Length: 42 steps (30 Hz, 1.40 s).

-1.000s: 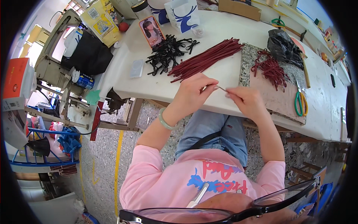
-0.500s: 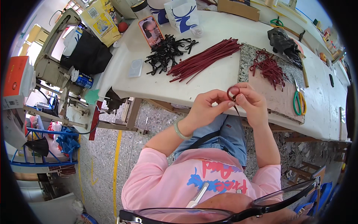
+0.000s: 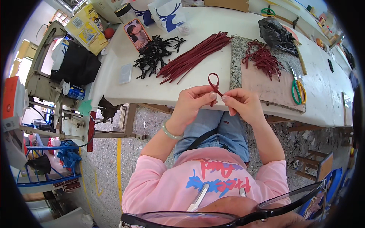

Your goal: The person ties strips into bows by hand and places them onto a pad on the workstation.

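Observation:
A dark red strip (image 3: 213, 79) is bent into a loop that stands up between my hands, its ends crossing at the bottom. My left hand (image 3: 194, 102) pinches it at the crossing, and a short end hangs below those fingers. With thumb and forefinger, my right hand (image 3: 243, 104) grips the strip on the other side of the crossing. Beyond my hands lies a bundle of long dark red strips (image 3: 195, 57). Right of it, a pile of knotted dark red strips (image 3: 264, 59) rests on a stone slab (image 3: 237, 76). To the left is a heap of black knotted strips (image 3: 156, 55).
Scissors (image 3: 296, 87) with green and yellow handles lie on the slab's right side. A crumpled black plastic bag (image 3: 277, 36) sits behind. A phone (image 3: 137, 35) leans upright near a white paper bag (image 3: 167, 15). A sewing machine (image 3: 49, 64) stands at the left.
My hands have moved apart slightly, and the loop now stands narrower and higher above my fingers. The whole view has shifted, so the table's things appear farther left.

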### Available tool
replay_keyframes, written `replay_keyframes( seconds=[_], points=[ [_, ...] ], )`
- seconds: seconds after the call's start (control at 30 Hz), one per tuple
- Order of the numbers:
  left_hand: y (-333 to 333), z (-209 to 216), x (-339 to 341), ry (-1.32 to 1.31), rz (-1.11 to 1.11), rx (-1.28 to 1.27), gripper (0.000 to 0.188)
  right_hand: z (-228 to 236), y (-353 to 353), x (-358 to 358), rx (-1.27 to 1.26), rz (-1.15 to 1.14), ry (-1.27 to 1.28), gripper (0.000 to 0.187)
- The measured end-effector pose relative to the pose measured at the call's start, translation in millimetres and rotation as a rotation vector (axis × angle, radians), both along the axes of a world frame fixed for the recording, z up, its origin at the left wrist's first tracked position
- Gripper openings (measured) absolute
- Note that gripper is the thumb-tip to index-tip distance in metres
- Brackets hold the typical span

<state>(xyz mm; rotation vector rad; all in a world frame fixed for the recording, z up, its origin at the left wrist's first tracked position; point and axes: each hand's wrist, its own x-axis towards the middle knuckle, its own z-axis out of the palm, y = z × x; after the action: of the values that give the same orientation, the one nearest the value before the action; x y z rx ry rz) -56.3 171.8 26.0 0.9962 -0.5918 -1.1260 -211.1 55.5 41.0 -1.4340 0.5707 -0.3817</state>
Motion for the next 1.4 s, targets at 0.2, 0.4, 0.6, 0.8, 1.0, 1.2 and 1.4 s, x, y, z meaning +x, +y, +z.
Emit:
replay_keyframes(
  seconds=[0.2,0.4,0.6,0.8,1.0,1.2,1.4],
  points=[
    [-0.9,0.5,-0.6,0.072,0.008,0.098,0.021,-1.7,-1.3,-2.3,0.075,0.049,0.062,0.018],
    [-1.0,0.2,5.3,0.213,-0.157,0.055,0.016,2.5,-20.8,-8.3,-0.707,0.090,-0.021,0.009],
    [-9.3,4.0,8.2,-0.134,-0.486,0.235,0.015,45.8,-34.5,6.1,-1.112,0.323,-0.206,0.011],
    [-5.9,6.8,8.6,0.043,-0.230,0.120,0.013,2.1,-35.6,7.1,-0.510,0.287,-0.105,0.012],
    [-9.5,2.2,-4.7,-0.132,0.012,0.102,0.019,-16.7,-13.9,11.4,-0.457,0.060,-0.113,0.008],
    [-15.0,-5.6,-3.4,-0.068,0.039,0.113,0.020,-22.7,-21.5,0.0,0.259,0.123,-0.205,0.014],
    [-14.4,-5.1,-1.1,0.056,0.015,0.149,0.018,-16.4,-8.9,1.5,-0.043,0.093,-0.276,0.015]
  ],
)
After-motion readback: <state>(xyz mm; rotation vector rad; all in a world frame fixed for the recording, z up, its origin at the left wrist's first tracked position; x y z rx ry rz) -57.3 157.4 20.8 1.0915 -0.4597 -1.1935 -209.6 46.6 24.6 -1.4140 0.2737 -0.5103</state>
